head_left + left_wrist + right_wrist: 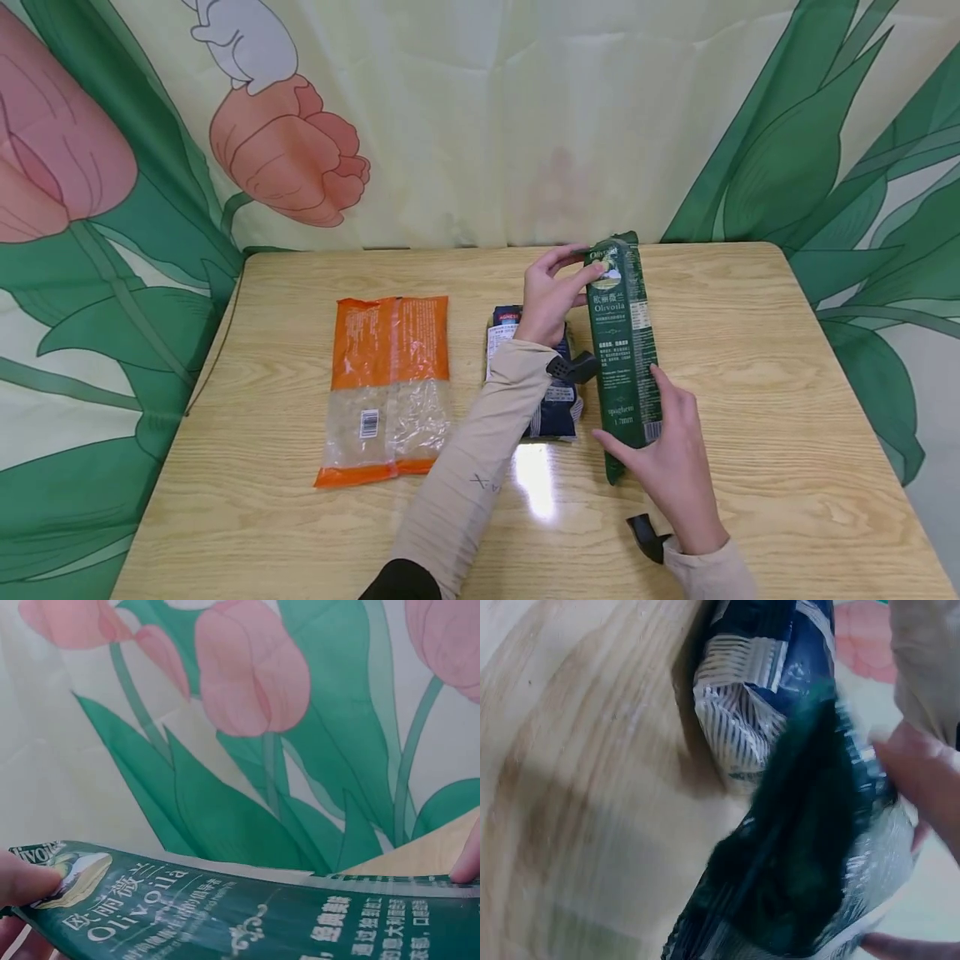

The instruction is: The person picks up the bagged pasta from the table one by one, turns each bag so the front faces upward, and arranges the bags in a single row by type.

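Note:
A long green packet of spaghetti stands nearly lengthwise before me, its printed face toward the head camera. My left hand pinches its far end, thumb on the front near the logo, other fingers partly hidden behind. At the near end, my right hand is spread wide; its thumb crosses the lower front and its fingers lie along the right edge. The left wrist view shows the green packet sagging slightly. Seen from the right wrist, the packet's near end is blurred and dark.
A navy packet labelled Agnesi lies under my left forearm, partly covered. Further left lies an orange and clear bag with a barcode. The wooden table meets a flowered curtain at its far edge.

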`<action>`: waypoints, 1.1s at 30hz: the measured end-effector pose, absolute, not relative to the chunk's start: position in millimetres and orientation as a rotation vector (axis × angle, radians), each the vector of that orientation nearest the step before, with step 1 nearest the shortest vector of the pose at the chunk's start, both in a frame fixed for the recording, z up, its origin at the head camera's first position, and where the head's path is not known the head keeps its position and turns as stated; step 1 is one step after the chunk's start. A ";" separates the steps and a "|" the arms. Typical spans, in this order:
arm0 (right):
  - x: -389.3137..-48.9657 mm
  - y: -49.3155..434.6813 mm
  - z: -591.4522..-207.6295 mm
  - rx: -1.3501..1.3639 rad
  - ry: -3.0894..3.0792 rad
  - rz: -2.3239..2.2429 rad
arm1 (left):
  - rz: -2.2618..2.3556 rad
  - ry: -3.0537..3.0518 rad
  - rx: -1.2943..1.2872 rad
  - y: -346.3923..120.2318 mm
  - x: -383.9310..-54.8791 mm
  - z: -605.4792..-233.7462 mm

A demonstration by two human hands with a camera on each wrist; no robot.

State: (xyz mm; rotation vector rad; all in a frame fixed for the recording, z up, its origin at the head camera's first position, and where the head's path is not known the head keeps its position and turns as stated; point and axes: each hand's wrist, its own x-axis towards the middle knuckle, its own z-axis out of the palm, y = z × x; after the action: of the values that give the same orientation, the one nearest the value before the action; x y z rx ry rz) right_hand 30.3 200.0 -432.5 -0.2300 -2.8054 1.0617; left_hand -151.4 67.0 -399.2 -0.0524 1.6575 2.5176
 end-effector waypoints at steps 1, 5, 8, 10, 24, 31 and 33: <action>29.9 199.8 -432.7 -0.235 -2.799 1.062 | 2.514 1.664 -0.042 67.1 -151.1 -398.2; 28.5 202.2 -433.0 -0.253 -2.769 1.171 | 2.488 1.673 -0.002 65.9 -151.4 -396.7; 28.3 207.2 -432.6 -0.251 -2.728 1.374 | 2.445 1.654 0.034 64.0 -152.5 -396.9; 28.3 210.6 -431.7 -0.254 -2.698 1.501 | 2.417 1.634 0.056 62.6 -153.4 -397.1; 27.3 221.2 -420.2 -0.301 -2.601 1.807 | 2.312 1.587 0.144 55.9 -155.2 -411.9; 29.4 226.5 -418.8 -0.244 -2.452 2.026 | 2.316 1.488 0.254 53.0 -154.1 -423.5; 29.1 227.5 -419.5 -0.228 -2.418 2.078 | 2.330 1.429 0.271 51.4 -153.2 -426.1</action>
State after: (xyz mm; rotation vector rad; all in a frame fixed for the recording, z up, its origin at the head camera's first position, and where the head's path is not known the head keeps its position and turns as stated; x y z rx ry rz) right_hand 29.1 227.5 -419.5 -0.2280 -2.4175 2.0783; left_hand -153.2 51.4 -426.1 0.2708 1.4295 2.3299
